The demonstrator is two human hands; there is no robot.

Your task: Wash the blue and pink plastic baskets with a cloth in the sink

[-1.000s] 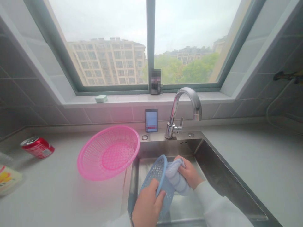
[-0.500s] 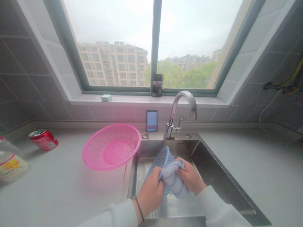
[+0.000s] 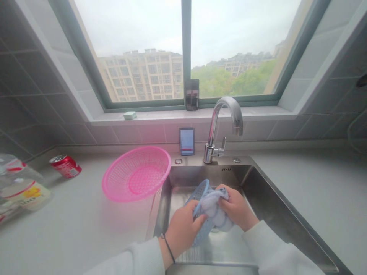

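Note:
Over the steel sink (image 3: 258, 202) I hold a small blue mesh basket (image 3: 198, 193) on its side. My left hand (image 3: 183, 229) is closed round its near rim. My right hand (image 3: 237, 209) is closed on a pale blue and white cloth (image 3: 214, 208) that is pressed into the basket's inside. Both hands sit low in the basin, below the chrome tap (image 3: 223, 126). No water is visibly running from the spout.
A pink mesh basket (image 3: 137, 173) leans on the counter with its rim over the sink's left edge. A red can (image 3: 65, 166) lies on its side at the left, near plastic packets (image 3: 20, 187). A small screen (image 3: 186, 141) stands behind the sink; a green block (image 3: 130, 115) rests on the sill.
My left hand slid up the blue basket's rim toward the cloth, and both hands with basket and cloth drew closer together. The view shifted slightly; the pink basket stayed put.

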